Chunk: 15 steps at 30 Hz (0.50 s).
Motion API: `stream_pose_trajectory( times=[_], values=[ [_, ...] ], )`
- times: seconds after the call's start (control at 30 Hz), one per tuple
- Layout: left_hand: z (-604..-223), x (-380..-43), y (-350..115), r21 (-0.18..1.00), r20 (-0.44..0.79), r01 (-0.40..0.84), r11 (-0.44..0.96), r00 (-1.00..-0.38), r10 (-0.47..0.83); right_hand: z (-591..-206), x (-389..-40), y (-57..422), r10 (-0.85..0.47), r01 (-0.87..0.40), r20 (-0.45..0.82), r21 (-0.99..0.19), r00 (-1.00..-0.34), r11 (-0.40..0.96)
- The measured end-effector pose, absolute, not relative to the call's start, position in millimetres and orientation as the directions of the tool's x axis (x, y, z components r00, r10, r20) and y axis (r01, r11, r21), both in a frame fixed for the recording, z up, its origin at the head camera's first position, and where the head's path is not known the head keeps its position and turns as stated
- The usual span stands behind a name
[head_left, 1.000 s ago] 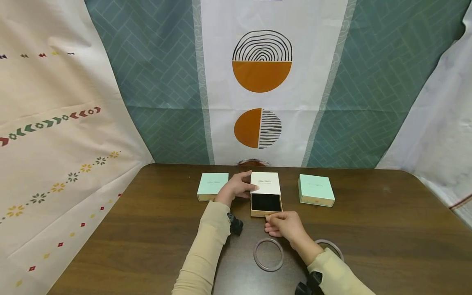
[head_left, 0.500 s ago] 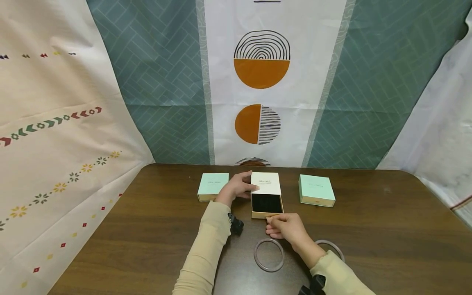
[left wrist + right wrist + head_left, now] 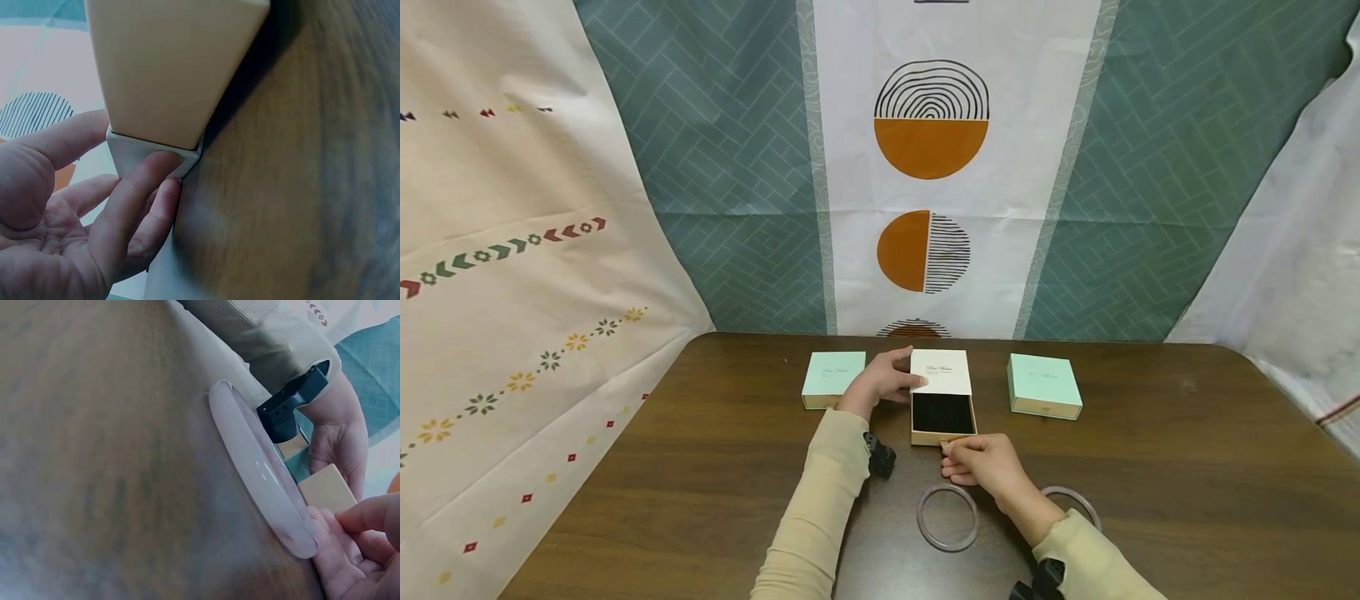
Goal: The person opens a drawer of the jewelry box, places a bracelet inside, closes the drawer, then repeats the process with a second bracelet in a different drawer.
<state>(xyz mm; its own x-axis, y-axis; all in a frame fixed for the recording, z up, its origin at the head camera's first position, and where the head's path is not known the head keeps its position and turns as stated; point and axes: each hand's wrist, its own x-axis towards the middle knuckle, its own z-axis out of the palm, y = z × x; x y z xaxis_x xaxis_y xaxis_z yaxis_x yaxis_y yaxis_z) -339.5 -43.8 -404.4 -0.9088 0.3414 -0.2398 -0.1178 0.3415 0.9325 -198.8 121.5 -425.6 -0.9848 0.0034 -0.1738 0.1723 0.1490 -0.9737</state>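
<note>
In the head view, my left hand [image 3: 880, 382] grips the left side of a white box sleeve [image 3: 942, 372], thumb on top. A gold-edged drawer [image 3: 942, 437] with a black padded inside sticks out of its near end. My right hand [image 3: 988, 462] pinches a small tab at the drawer's front. The left wrist view has the drawer's plain side [image 3: 169, 75] beyond the sleeve's end [image 3: 128, 153], held by thumb and fingers. A pale, glossy bangle [image 3: 920, 518] lies just nearer than my right hand. Another bangle [image 3: 1084, 502] is partly hidden behind the right forearm.
Two mint-green boxes flank the white one: one on the left [image 3: 833, 375], beside my left hand, and one on the right [image 3: 1043, 386]. All stand on the brown wooden table [image 3: 1187, 467]. A patterned cloth [image 3: 760, 167] hangs behind the far edge.
The drawer has slid slightly farther out of the sleeve, toward me, with my right hand at its tab. During the last half second hardly anything differs; the left hand stays in place.
</note>
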Motion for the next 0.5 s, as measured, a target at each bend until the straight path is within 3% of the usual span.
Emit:
stream_pose_trajectory(
  times=[0.5],
  values=[
    [-401.9,-340.0,-44.8,0.930,-0.243,-0.113,0.349,-0.901,0.358,-424.3,-197.8,125.1,-0.056,0.144,-0.154,-0.978,-0.987,0.152]
  ],
)
